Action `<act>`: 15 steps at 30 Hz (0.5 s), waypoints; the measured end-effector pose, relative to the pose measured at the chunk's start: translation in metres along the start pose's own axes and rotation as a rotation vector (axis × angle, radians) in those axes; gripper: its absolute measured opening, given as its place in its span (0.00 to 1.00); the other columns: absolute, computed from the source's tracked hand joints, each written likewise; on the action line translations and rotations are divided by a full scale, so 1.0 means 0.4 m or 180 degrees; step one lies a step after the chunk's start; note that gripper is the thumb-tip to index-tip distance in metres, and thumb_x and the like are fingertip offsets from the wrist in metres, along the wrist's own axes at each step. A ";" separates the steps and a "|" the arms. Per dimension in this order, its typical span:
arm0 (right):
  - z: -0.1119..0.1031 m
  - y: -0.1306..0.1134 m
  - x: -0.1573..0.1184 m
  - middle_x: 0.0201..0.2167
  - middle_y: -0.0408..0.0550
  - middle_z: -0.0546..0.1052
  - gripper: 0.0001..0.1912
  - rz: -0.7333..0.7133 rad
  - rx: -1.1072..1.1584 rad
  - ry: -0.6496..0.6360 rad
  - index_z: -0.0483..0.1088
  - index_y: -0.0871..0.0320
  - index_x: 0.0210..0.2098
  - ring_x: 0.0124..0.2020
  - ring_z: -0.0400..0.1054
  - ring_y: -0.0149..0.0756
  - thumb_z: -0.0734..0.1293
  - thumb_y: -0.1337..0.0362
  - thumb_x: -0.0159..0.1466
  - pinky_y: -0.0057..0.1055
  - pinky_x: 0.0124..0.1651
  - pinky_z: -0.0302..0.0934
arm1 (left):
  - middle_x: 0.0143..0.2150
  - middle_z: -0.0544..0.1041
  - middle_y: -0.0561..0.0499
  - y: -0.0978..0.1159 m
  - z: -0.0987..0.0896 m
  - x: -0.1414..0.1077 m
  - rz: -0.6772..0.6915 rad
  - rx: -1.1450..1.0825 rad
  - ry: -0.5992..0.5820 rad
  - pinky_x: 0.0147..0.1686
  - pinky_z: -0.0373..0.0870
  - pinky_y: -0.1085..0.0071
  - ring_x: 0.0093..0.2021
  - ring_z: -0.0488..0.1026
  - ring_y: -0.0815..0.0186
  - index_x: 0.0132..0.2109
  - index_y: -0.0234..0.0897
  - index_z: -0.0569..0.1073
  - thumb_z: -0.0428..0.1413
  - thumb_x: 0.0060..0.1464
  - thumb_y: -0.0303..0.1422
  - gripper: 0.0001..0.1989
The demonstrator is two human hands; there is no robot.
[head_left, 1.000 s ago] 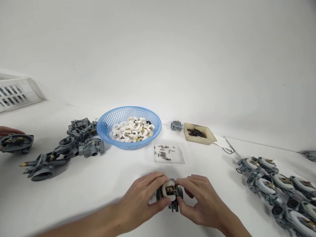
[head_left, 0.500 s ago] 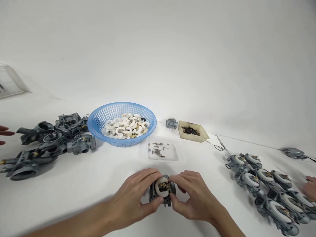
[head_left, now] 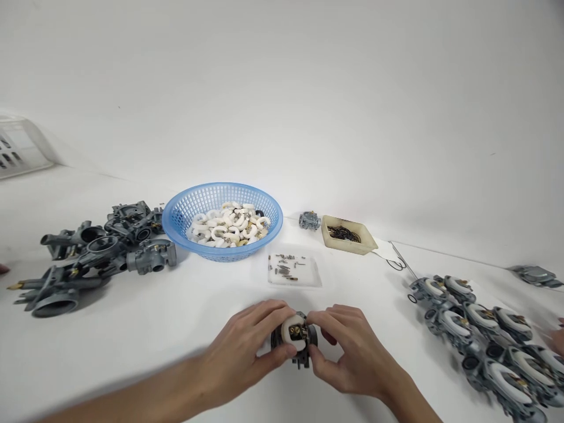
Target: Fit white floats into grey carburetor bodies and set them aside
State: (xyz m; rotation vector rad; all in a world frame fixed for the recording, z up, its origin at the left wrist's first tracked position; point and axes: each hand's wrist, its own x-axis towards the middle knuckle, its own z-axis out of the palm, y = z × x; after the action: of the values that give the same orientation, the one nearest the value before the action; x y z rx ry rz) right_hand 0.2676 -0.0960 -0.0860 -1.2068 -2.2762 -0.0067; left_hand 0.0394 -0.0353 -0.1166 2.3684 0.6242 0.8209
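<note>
A grey carburetor [head_left: 302, 356] sits on the white table in front of me, its open side facing up with brass jets showing. A C-shaped white float [head_left: 287, 332] lies over it. My left hand [head_left: 253, 341] is closed, thumb and index fingertip against the float's two ends on the left side. From the right, my right hand [head_left: 348, 352] pinches the carburetor near the float's hinge. Its fingertips hide any small pin there. Beyond the hands lies a clear flat tray [head_left: 315, 276] with small metal pins and screws.
A blue basket [head_left: 277, 220] holds many white floats. Carburetor bodies [head_left: 103, 249] are piled on the left; several with floats [head_left: 458, 326] stand at right. A beige tray [head_left: 370, 244] holds black rings. Other people's hands [head_left: 557, 338] show at both edges.
The float looks slightly more tilted on the carburetor, with both hands still around it. The other person's hand at left has withdrawn almost out of view. The view has shifted slightly.
</note>
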 end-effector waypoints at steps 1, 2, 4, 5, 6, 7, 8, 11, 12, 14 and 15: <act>0.000 0.000 0.001 0.22 0.37 0.66 0.13 0.0003 -0.0003 0.0004 0.67 0.57 0.43 0.22 0.59 0.30 0.61 0.70 0.59 0.29 0.30 0.54 | 0.55 0.76 0.47 0.000 -0.001 0.001 0.0022 0.0010 0.0010 0.52 0.76 0.64 0.54 0.76 0.58 0.59 0.43 0.68 0.53 0.68 0.38 0.15; 0.001 0.000 0.002 0.22 0.37 0.67 0.12 0.0008 -0.0004 0.0003 0.67 0.57 0.43 0.22 0.59 0.30 0.61 0.70 0.59 0.29 0.30 0.54 | 0.55 0.76 0.47 0.000 -0.001 0.001 0.0035 0.0014 0.0021 0.52 0.76 0.64 0.54 0.76 0.58 0.58 0.43 0.69 0.53 0.68 0.38 0.14; 0.002 0.001 0.003 0.22 0.37 0.67 0.13 0.0019 -0.0007 0.0010 0.67 0.56 0.44 0.22 0.60 0.30 0.61 0.70 0.59 0.28 0.30 0.54 | 0.55 0.76 0.46 0.000 -0.002 0.002 0.0052 0.0015 0.0038 0.51 0.77 0.64 0.54 0.76 0.58 0.58 0.43 0.69 0.53 0.68 0.39 0.14; 0.003 0.002 0.004 0.22 0.37 0.67 0.14 0.0025 -0.0009 0.0018 0.67 0.56 0.45 0.22 0.60 0.30 0.62 0.70 0.59 0.29 0.31 0.55 | 0.55 0.77 0.46 0.000 -0.001 0.003 0.0057 0.0018 0.0044 0.51 0.77 0.64 0.53 0.76 0.57 0.58 0.43 0.69 0.53 0.69 0.39 0.14; 0.003 0.003 0.003 0.22 0.37 0.67 0.15 0.0030 -0.0008 0.0025 0.67 0.56 0.46 0.22 0.61 0.30 0.62 0.70 0.59 0.29 0.31 0.55 | 0.55 0.77 0.46 -0.001 -0.001 0.003 0.0063 0.0022 0.0046 0.51 0.77 0.64 0.53 0.77 0.57 0.58 0.43 0.69 0.53 0.69 0.39 0.14; 0.004 0.003 0.003 0.22 0.37 0.67 0.15 0.0030 -0.0005 0.0027 0.67 0.57 0.46 0.22 0.61 0.30 0.62 0.70 0.59 0.29 0.32 0.56 | 0.55 0.77 0.46 -0.001 0.000 0.003 0.0062 0.0029 0.0039 0.50 0.77 0.64 0.53 0.77 0.57 0.58 0.43 0.69 0.53 0.69 0.39 0.14; 0.004 0.004 0.002 0.22 0.37 0.67 0.16 0.0027 -0.0004 0.0035 0.67 0.57 0.46 0.22 0.61 0.30 0.62 0.70 0.59 0.29 0.32 0.57 | 0.55 0.76 0.46 -0.002 0.001 0.003 0.0057 0.0038 0.0025 0.50 0.77 0.64 0.53 0.77 0.57 0.58 0.43 0.69 0.53 0.69 0.39 0.14; 0.003 0.004 -0.001 0.22 0.37 0.67 0.15 0.0025 -0.0010 0.0056 0.67 0.57 0.46 0.22 0.61 0.30 0.62 0.70 0.58 0.29 0.32 0.57 | 0.55 0.76 0.46 -0.005 0.003 0.000 0.0073 0.0059 0.0017 0.52 0.77 0.63 0.54 0.76 0.57 0.59 0.42 0.68 0.52 0.69 0.40 0.15; 0.003 0.003 -0.001 0.22 0.37 0.67 0.15 0.0020 -0.0011 0.0049 0.67 0.57 0.45 0.22 0.61 0.30 0.62 0.70 0.58 0.29 0.32 0.56 | 0.55 0.76 0.45 -0.005 0.004 0.000 0.0082 0.0069 0.0023 0.52 0.77 0.63 0.54 0.76 0.57 0.59 0.42 0.68 0.52 0.69 0.40 0.15; 0.002 0.001 0.000 0.22 0.37 0.67 0.14 0.0017 -0.0018 0.0027 0.67 0.57 0.45 0.22 0.60 0.30 0.62 0.70 0.59 0.28 0.31 0.55 | 0.55 0.76 0.45 -0.005 0.003 -0.002 0.0097 0.0093 0.0031 0.52 0.77 0.63 0.54 0.76 0.57 0.59 0.42 0.67 0.52 0.69 0.41 0.15; 0.001 0.000 0.000 0.22 0.37 0.67 0.13 0.0018 -0.0024 0.0014 0.67 0.57 0.44 0.22 0.60 0.30 0.62 0.70 0.59 0.28 0.31 0.55 | 0.55 0.76 0.46 -0.005 0.003 -0.002 0.0100 0.0102 0.0027 0.52 0.77 0.63 0.54 0.76 0.57 0.59 0.43 0.67 0.52 0.69 0.41 0.15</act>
State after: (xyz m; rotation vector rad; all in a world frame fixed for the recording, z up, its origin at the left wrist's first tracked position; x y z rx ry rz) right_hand 0.2673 -0.0956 -0.0864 -1.2160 -2.2707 -0.0159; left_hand 0.0390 -0.0346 -0.1190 2.4104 0.6093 0.8408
